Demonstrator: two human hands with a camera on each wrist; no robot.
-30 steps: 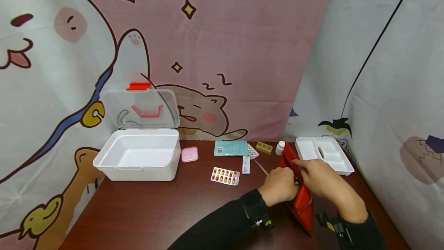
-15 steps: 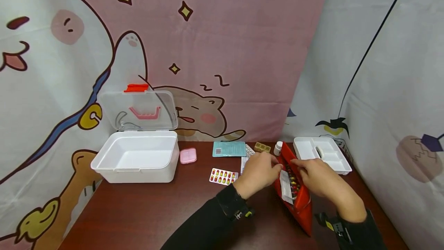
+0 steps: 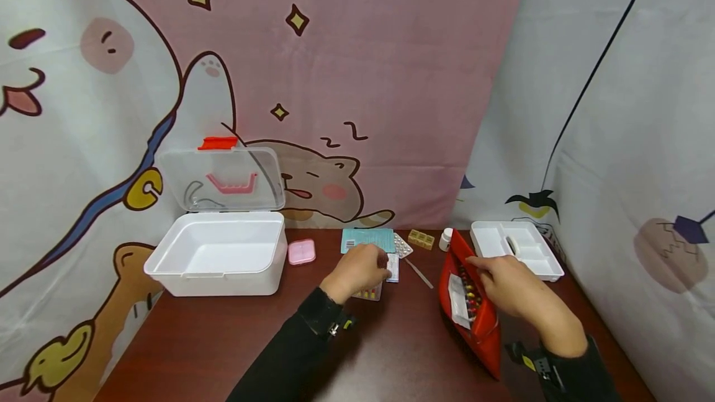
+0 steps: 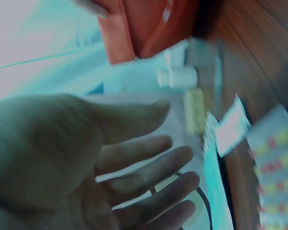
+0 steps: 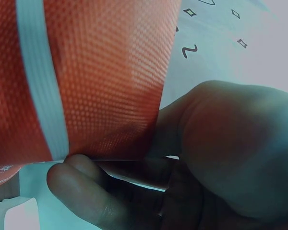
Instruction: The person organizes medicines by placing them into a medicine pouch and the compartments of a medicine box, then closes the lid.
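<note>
My left hand [image 3: 357, 270] is over the capsule blister pack [image 3: 370, 293], partly covering it in the head view. Its fingers are loosely bent with nothing between them, as the left wrist view shows. The red-and-yellow capsules [image 4: 278, 184] of that pack appear at the right of the left wrist view. My right hand [image 3: 511, 284] pinches the edge of a red pouch [image 3: 487, 343] between thumb and fingers. The pouch gapes at the top, with a white packet [image 3: 459, 303] and more capsule packs [image 3: 473, 296] inside. A pale band [image 5: 41, 81] runs down its outside.
At the left is a white box [image 3: 223, 259] with its clear lid raised, beside a pink case [image 3: 301, 252]. Toward the back lie a teal packet [image 3: 367, 238], a silver blister pack [image 3: 402, 245], a yellow pill case [image 3: 421, 239], a white bottle [image 3: 445, 239] and a white divided tray [image 3: 542, 253].
My left hand has come out of the pouch and moved left to the blister pack. The white packet now shows inside the pouch. My right hand keeps its hold on the pouch.
</note>
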